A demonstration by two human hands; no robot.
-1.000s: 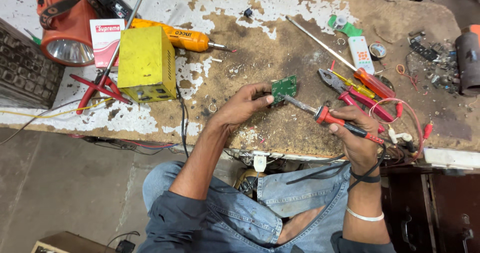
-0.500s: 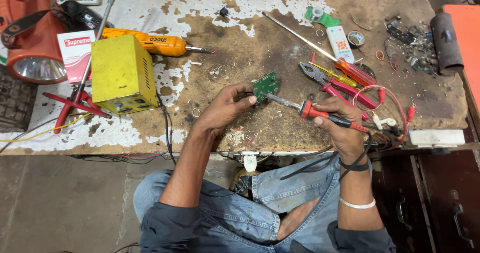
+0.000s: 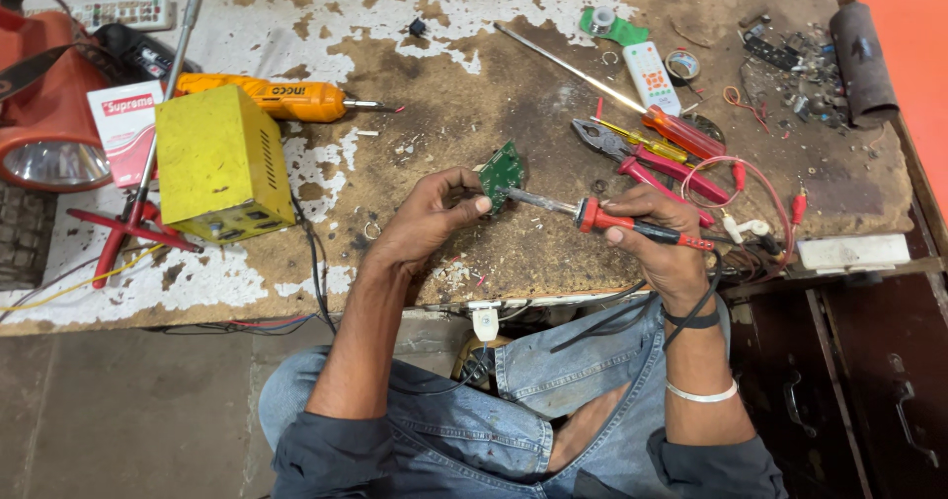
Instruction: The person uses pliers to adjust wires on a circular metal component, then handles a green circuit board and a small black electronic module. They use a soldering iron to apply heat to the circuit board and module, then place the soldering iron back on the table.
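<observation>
left hand [image 3: 430, 218] still pinching green circuit board [image 3: 502, 171] | right hand [image 3: 660, 237] still gripping soldering iron [image 3: 617, 220] — tip unmoved, at board

A green circuit board [image 3: 503, 171] pinched in the left-hand fingers [image 3: 464, 201]; a red-and-black-handled soldering iron [image 3: 632, 225] in the right-hand fingers [image 3: 642, 208]. Beyond them, brown bench [image 3: 513, 84] blotched with flaking white paint; a yellow box [image 3: 219, 163] and orange screwdriver [image 3: 281, 96] off to the left.
</observation>
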